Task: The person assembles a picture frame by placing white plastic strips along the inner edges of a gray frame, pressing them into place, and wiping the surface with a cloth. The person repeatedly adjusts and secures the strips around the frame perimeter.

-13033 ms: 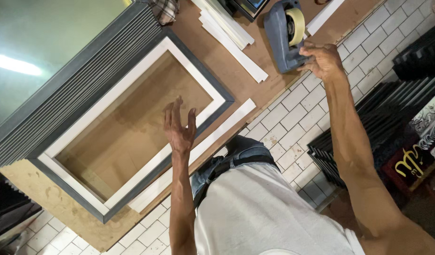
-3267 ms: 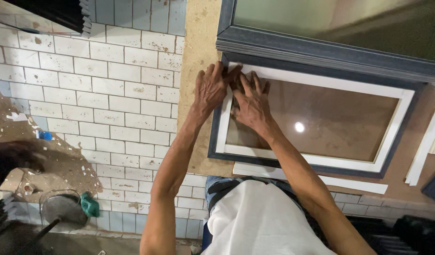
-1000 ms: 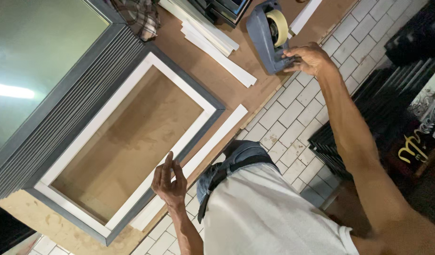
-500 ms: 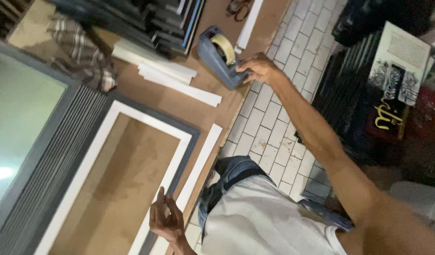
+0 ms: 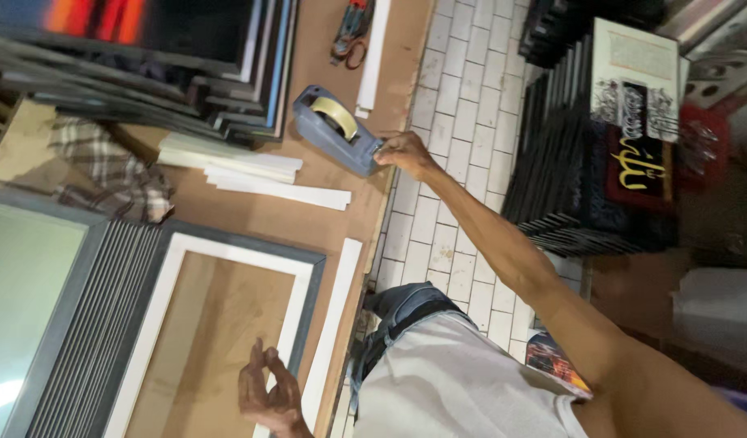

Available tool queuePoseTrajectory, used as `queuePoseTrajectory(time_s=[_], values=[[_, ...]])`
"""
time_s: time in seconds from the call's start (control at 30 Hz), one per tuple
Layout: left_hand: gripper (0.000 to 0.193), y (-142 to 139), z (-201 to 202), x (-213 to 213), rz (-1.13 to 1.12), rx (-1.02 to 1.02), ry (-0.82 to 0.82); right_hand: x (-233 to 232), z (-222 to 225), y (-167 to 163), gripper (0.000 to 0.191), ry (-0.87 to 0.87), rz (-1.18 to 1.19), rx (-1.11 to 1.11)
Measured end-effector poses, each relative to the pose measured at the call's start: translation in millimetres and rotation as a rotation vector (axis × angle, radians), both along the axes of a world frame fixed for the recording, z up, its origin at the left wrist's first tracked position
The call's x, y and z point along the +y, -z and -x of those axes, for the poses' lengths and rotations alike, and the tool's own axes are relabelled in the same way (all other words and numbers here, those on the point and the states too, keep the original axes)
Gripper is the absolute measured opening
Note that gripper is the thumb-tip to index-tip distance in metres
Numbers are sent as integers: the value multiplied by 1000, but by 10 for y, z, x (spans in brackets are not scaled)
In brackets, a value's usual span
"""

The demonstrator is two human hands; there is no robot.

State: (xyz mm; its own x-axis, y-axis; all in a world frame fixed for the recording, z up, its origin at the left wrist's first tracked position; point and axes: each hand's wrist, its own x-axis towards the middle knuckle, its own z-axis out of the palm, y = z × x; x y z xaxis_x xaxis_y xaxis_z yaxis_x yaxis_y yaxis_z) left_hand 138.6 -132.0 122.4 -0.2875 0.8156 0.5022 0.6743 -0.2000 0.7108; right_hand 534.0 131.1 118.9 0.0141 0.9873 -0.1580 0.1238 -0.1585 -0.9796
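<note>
- Far left, a stack of grey frames [image 5: 61, 324] leans at the bench edge, glass catching the light; a checked cloth [image 5: 114, 174] lies bunched above it.
- Your left hand [image 5: 268, 393] hovers over the grey frame with the white inner border [image 5: 296, 296], fingers loosely curled and apart, holding nothing. Whether the fingertips touch the frame, I can't tell.
- Just right of that frame, a long white strip [image 5: 334, 316] lies along the wooden bench [image 5: 309, 223], close to the edge. Risk here, as I judge it: a nudge from your hip or forearm could send it off onto the tiled floor [image 5: 459, 154].
- Above, more white strips [image 5: 252, 174] sit in a loose pile beside dark stacked frames [image 5: 219, 89].
- Now the blue tape dispenser [image 5: 333, 130], tan roll on top, lying near the bench's edge. Your right hand [image 5: 402, 152] is at its front end, fingers pinched together there; whether they grip tape or the body itself is too small to tell.
- Watch it: you're at full stretch, so a hard tug might drag the dispenser over the edge, or catch your fingers on the cutter.
- Far right, black frames stand stacked on the floor; on them a dark red panel with a yellow emblem [image 5: 637, 158], and a pale patterned sheet [image 5: 629, 73] above it.
</note>
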Motion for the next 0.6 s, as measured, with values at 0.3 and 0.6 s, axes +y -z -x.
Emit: queuePoseTrajectory(time_s=[0.3, 0.6], values=[[23, -14, -30, -173, 110, -65, -63, 60, 137, 194, 15, 142, -277, -596], [25, 61, -81, -279, 259, -137, -178, -650, 191, 460, 37, 222, -178, -665]])
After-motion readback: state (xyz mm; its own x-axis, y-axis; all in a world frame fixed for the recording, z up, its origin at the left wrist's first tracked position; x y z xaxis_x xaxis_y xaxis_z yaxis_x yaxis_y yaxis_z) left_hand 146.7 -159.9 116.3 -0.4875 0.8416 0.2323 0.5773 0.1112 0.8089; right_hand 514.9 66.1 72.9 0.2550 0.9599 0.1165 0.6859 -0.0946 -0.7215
